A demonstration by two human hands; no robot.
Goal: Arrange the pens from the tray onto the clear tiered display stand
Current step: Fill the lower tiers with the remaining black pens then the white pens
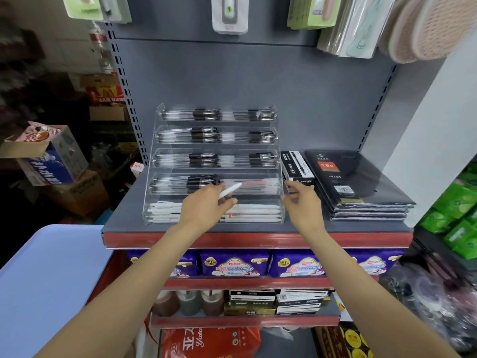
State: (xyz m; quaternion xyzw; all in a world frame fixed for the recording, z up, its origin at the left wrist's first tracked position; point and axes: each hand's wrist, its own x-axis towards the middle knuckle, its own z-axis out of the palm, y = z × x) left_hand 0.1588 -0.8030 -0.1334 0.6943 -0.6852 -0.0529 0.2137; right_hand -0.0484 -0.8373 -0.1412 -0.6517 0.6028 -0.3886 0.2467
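The left hand [206,202] pinched a white pen [230,189], its tip angled up-right over the clear stand's [160,161] lower tiers. The right hand [300,202] hovered beside the stand, fingers loosely spread.

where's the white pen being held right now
In the head view the white pen is pinched in the left hand, angled up-right in front of the clear display stand's second-lowest tier.

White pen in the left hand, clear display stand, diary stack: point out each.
white pen [230,190]: head view, mid-barrel.
clear display stand [154,151]: head view, left side wall.
diary stack [361,177]: head view, top cover.
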